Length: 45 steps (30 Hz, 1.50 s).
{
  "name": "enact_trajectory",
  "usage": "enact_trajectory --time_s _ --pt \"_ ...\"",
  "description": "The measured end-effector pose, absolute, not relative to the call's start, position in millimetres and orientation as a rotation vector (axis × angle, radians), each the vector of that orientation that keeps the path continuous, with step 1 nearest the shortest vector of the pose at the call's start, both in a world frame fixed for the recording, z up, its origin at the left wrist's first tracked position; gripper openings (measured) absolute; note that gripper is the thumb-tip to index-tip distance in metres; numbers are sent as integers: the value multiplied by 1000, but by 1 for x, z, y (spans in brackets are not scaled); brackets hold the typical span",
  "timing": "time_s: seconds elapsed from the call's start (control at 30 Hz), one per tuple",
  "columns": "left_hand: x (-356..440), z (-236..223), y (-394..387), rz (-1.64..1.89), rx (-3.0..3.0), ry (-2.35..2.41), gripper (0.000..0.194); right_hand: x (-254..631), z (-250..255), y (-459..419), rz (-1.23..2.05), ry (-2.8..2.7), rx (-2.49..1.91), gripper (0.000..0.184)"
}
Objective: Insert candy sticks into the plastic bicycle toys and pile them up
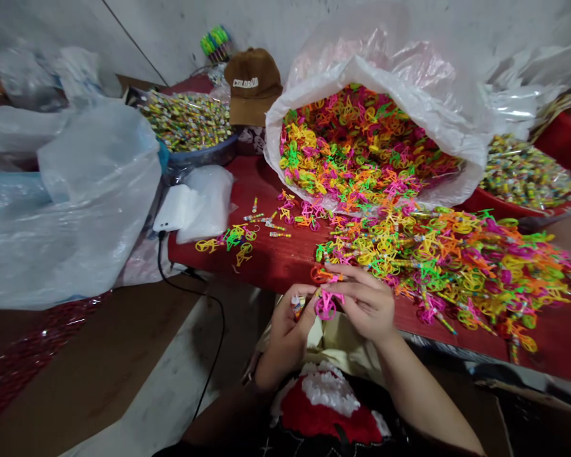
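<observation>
My left hand (285,336) holds a small striped candy tube (295,307) upright between its fingers. My right hand (361,304) pinches a pink plastic toy bicycle (326,306) just beside that tube, and the two look close to touching. An orange toy bicycle (321,274) lies on the table edge just beyond my right fingertips. A large heap of neon plastic bicycles and candy tubes (438,266) spreads across the red table (276,260) to the right. More bicycles fill a white plastic sack (356,146) behind it.
A blue basin of candy tubes (185,124) and a red tub of them (523,174) stand at the back. A brown cap (253,82), a white power bank (172,208) with a black cable, and plastic bags lie around the table's left side.
</observation>
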<state>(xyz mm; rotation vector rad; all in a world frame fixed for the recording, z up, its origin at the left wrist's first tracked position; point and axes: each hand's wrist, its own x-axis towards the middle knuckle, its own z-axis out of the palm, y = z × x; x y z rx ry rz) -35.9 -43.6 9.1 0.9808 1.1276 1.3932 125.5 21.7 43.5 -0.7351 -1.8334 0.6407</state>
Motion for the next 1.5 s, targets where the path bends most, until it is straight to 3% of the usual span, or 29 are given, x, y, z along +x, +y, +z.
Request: enact_trajectory --time_s 0.37,0.83,1.2,1.33,1.5 --pt "-31 14 -50 1394 1140 1207 21 133 45 2 695 -1690 -832 11" --pt "-36 10 -50 1396 1217 1183 18 142 56 2 527 -1884 -703 22" --pt "-50 10 -49 1310 1485 1138 17 156 55 4 322 -2212 -720 20" --pt "-52 12 -47 1293 1512 1165 14 150 58 1 490 -2090 -768 22" --pt "-53 12 -43 1391 1446 1345 7 140 57 -3 1064 -1684 -897 36"
